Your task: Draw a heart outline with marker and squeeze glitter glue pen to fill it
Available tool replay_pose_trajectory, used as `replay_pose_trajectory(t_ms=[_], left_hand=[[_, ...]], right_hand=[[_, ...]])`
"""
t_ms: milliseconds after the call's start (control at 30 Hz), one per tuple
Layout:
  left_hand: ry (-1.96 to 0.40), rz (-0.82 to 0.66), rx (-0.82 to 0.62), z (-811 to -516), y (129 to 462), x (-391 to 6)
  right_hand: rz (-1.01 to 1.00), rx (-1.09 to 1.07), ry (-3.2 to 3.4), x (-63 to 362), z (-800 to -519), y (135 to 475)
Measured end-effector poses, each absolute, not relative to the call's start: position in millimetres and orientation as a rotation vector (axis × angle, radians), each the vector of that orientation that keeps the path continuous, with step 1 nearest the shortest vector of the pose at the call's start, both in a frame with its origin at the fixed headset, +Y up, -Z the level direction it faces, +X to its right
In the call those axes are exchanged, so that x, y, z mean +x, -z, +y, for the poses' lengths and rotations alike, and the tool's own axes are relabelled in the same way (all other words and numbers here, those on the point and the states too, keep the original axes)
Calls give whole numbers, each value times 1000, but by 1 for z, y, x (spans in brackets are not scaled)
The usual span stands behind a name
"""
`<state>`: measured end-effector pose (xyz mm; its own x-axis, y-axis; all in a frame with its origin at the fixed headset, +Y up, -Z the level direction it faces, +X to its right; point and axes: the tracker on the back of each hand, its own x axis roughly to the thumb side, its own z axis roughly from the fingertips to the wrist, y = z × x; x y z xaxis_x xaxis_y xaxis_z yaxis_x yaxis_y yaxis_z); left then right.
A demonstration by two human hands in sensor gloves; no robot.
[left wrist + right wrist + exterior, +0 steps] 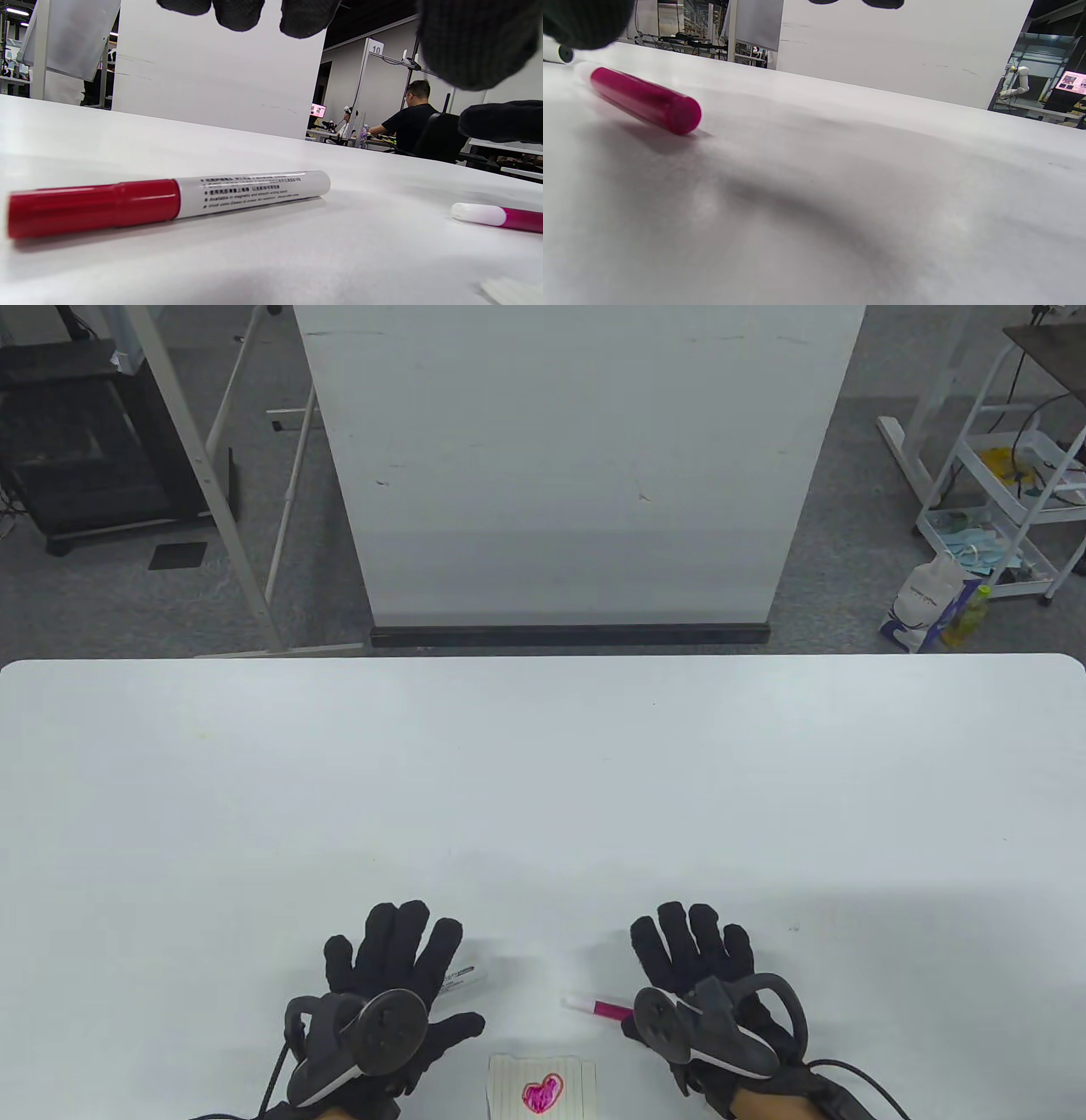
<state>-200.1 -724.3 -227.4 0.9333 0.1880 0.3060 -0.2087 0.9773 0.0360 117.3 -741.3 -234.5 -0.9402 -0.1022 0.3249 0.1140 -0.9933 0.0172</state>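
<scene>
A small lined paper (541, 1084) with a pink-filled heart (541, 1093) lies at the table's near edge between my hands. My left hand (394, 963) hovers flat with fingers spread over the red-capped marker (169, 202), whose white end (465, 974) peeks out beside the fingers. The marker lies free on the table under the hand. My right hand (691, 954) is spread flat as well, next to the pink glitter glue pen (598, 1007) (645, 101) (498, 216), which lies loose on the table beside its thumb. Neither hand holds anything.
The white table (543, 797) stretches far ahead of both hands. A white board (577, 466) stands behind the far edge. A cart (1010, 492) and bottles (967, 615) sit on the floor at right.
</scene>
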Motion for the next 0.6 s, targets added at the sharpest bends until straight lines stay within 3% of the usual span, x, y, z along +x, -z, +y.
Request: replay_pose_trajectory(t_ms=[600], left_hand=[[-155,-330,30,-729,226,-184]], right_hand=[[-95,-523,3002,122,-739,228]])
